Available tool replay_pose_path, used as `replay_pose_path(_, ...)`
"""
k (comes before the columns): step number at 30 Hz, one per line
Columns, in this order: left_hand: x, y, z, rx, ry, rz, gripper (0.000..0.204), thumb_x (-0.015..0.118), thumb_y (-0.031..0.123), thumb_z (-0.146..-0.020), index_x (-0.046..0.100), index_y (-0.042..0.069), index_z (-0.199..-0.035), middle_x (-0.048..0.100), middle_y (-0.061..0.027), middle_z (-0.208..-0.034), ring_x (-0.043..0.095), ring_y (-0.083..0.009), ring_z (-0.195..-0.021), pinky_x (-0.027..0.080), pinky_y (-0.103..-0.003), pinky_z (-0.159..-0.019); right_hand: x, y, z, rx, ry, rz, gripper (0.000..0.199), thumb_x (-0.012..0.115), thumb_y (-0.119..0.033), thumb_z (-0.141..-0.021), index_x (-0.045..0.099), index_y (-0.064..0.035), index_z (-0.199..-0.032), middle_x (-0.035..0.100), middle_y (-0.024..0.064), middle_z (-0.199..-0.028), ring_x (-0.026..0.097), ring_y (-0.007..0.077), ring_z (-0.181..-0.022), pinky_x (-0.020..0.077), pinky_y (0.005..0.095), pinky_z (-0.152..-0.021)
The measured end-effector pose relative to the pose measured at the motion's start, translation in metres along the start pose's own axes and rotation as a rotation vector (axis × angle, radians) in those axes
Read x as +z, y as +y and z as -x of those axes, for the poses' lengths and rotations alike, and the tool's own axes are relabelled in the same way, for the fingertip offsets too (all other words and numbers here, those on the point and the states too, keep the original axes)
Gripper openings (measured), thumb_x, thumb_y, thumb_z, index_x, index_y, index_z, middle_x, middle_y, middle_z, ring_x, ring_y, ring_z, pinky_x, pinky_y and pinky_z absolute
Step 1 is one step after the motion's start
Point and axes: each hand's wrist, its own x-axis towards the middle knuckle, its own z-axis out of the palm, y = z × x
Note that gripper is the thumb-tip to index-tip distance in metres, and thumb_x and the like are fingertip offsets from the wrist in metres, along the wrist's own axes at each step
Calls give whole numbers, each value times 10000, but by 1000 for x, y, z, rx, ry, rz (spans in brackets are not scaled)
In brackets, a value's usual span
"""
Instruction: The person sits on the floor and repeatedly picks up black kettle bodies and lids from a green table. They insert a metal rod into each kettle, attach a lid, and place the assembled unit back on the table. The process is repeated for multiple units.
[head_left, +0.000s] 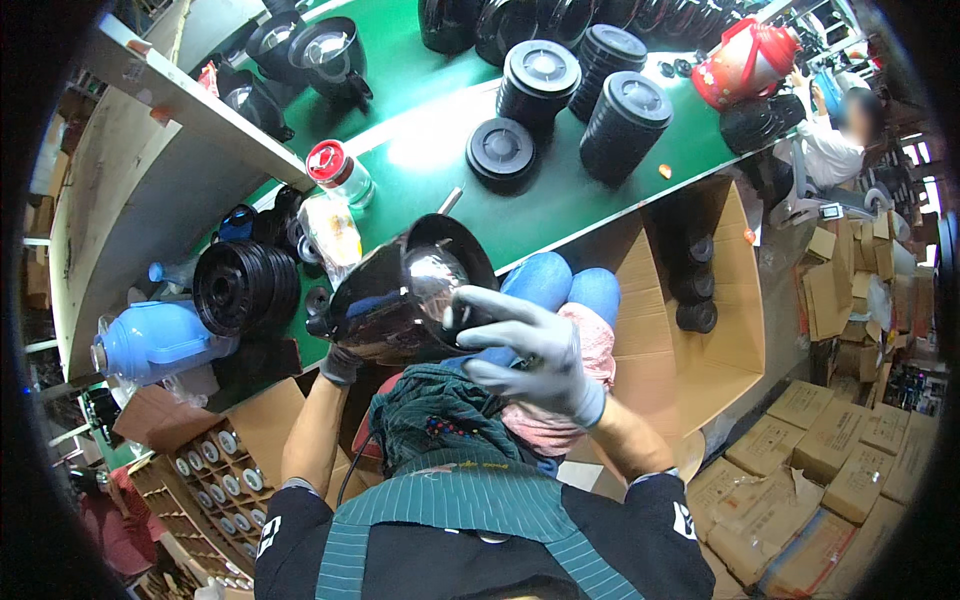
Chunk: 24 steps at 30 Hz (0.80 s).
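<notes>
A glossy black hollow jug shell (375, 305) is tilted over my lap, its wide opening facing right. My left hand (342, 366), in a grey glove, grips it from below on the left side; most of its fingers are hidden behind the shell. Beside the opening, my right hand (545, 355), in a grey-white glove, has its fingers spread apart. Its fingertips come close to the rim; whether they touch it I cannot tell. Just beyond the shell, a clear jar with a red lid (345, 172) stands on the green bench (420, 180).
Stacked black round lids (612, 125) stand across the bench, near a red thermos jug (745, 62). A blue jug (160, 340) and stacked black rings (245, 288) lie left. An open carton (735, 350) with black parts is right. Another person (835, 140) sits at far right.
</notes>
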Motion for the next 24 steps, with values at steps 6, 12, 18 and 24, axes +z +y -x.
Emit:
replay_pose_path(6,-34,-33,10,1148,-457,-3204,530,512,298,-1137,454,82,-1618,482,-93,-1648,482,-231,-1477,383,-398,-1266,-29,152,-103,303,358,217,482,742,-338,-1006,706,-24,-1370,722,182,-1344,697,295,-1229,537,376,-1037)
replay_pose_path(12,-26,-16,33,1161,-718,-2942,622,643,521,-1035,568,196,-1560,566,-34,-1619,524,-231,-1482,372,-423,-1271,-3,268,-145,573,312,1102,1053,841,-669,-790,428,-277,-1677,256,361,-1679,366,603,-1459,352,720,-1175)
replay_pose_path(18,4,36,45,1976,-59,-3547,647,730,408,-1014,550,97,-1552,591,-63,-1579,541,-225,-1455,378,-405,-1276,-5,179,-114,324,263,357,892,877,-491,-813,588,-126,-1574,372,319,-1637,407,510,-1485,359,541,-1232)
replay_pose_path(24,-30,-27,2,1068,-681,-3664,552,675,251,-1079,522,108,-1590,598,-111,-1557,575,-257,-1417,485,-453,-1191,1,73,-34,68,-92,104,1022,948,-518,-704,586,-160,-1590,319,306,-1704,343,475,-1576,268,512,-1293)
